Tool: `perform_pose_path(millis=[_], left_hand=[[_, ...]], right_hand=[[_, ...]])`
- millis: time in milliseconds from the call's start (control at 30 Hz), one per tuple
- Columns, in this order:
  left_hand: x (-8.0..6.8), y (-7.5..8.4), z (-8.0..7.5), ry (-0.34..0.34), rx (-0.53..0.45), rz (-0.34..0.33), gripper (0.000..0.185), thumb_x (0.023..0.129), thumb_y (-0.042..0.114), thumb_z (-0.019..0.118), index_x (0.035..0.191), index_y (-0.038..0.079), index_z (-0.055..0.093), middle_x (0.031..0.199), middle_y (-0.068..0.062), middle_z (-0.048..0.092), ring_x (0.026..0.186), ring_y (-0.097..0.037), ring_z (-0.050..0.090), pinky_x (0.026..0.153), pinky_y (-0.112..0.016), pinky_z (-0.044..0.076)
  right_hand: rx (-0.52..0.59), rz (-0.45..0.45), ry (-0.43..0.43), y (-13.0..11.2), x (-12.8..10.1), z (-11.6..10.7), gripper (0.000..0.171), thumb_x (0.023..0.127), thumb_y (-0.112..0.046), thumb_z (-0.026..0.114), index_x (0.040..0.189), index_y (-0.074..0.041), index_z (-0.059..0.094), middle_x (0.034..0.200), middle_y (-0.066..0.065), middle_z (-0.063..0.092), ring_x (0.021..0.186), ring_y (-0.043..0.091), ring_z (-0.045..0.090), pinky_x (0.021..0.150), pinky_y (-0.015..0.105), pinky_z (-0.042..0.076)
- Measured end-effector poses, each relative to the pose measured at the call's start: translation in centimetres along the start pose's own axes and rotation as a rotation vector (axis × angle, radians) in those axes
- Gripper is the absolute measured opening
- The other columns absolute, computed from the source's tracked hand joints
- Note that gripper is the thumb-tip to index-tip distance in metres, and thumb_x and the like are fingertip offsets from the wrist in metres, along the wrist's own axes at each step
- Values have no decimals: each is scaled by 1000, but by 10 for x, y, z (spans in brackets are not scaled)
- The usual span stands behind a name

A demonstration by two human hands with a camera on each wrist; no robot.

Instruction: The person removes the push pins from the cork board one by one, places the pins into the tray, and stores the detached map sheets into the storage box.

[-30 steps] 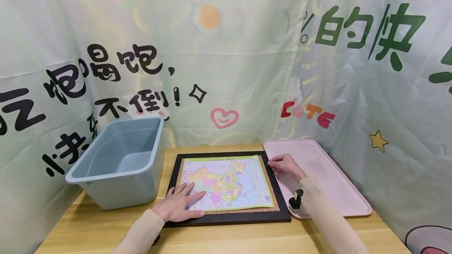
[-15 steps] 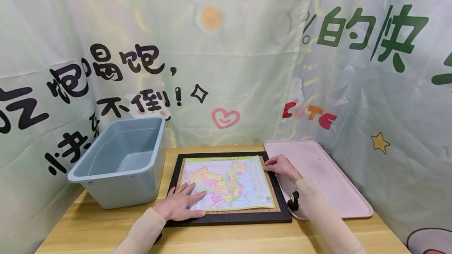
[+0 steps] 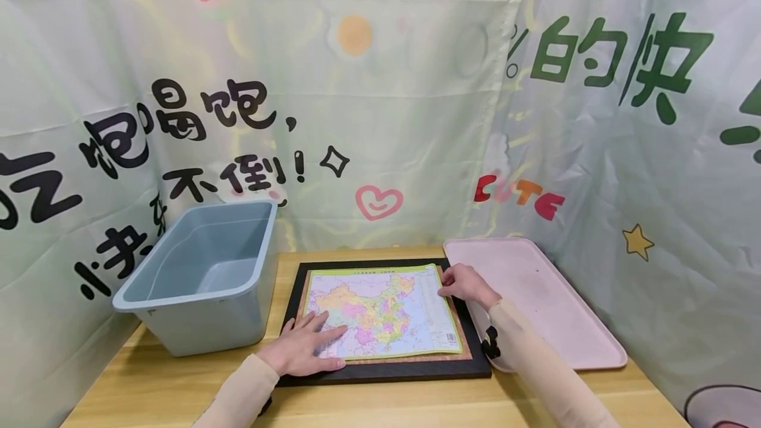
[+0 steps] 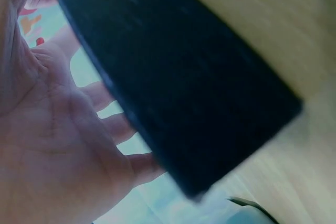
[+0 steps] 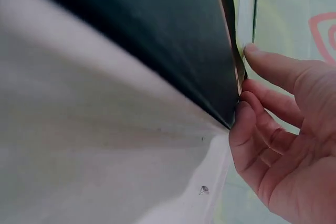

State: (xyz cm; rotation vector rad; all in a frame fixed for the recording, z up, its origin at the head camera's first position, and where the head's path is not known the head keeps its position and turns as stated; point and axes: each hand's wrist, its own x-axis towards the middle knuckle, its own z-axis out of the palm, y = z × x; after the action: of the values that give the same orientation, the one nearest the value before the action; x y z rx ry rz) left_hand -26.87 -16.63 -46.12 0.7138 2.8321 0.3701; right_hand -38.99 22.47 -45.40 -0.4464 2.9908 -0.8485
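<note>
Left hand (image 3: 303, 349), fingers straight and released, lies flat on the near-left corner of the map (image 3: 380, 309) in its black frame (image 3: 380, 370) at mid-worktop (image 3: 416, 405), while the right hand (image 3: 466, 285) pinches the map's far-right edge, between grey bin (image 3: 202, 279) and pink tray (image 3: 553, 302).
</note>
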Motion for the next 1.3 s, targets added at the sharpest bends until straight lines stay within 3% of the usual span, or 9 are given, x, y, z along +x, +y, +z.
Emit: perform_pose_path(millis=[300,667,1067,1300], left_hand=[[0,1,0,-3,5,1,72,87,73,49,148,35,45,159,-16,29,147,-44,21,109,-74,16],[-1,4,0,-1,0,-5,72,87,72,51,147,33,46,159,-16,30,147,-45,22,108,-74,17],[3,1,0,22,18,-8,73,86,76,49,147,36,46,158,-14,31,147,-44,23,108,-74,18],[3,-1,0,18,6,-4,69,89,71,49,147,34,47,158,-15,31,147,-44,23,107,-74,17]], right_hand=[[146,76,-29,-7,-6,-2,34,82,-12,79,107,5,64,95,12,67,75,17,62,58,32,54],[488,196,-50,-5,-14,-2,43,90,-8,69,128,3,53,100,18,66,78,20,69,63,39,59],[578,188,-66,-8,-18,-3,60,92,-5,66,145,0,39,102,18,67,75,21,69,58,38,58],[579,213,-11,-7,-20,6,48,92,-5,66,135,8,49,112,18,65,82,17,68,63,36,58]])
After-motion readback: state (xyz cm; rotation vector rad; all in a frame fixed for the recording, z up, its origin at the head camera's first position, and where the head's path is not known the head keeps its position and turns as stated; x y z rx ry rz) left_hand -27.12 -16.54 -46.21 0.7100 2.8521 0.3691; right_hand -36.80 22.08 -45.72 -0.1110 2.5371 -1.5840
